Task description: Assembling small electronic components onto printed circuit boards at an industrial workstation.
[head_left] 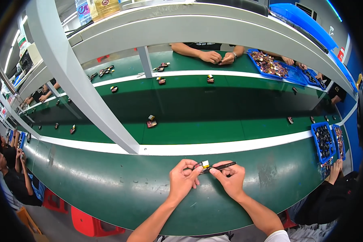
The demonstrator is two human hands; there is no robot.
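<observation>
While both my forearms reach in from the near edge, the work sits between my hands, above the green bench. Left hand: thumb and fingers clamped on a small dark unit, much of it covered by my grip; its white-and-yellow piece shows on the right side, white part farther away. Long axis of the unit: cannot tell behind the fingers. Right hand: thumb and fingers pinched together on a slim black tool. Tool's long axis runs mainly left to right, slightly slanted; the working end points left and a little nearer, at the unit, the other end right and a little farther. Whether the tip touches the unit, cannot tell. Beyond the white rail, a similar unit lies on the green belt, far and left of my hands. To the right, a blue tray of dark parts.
</observation>
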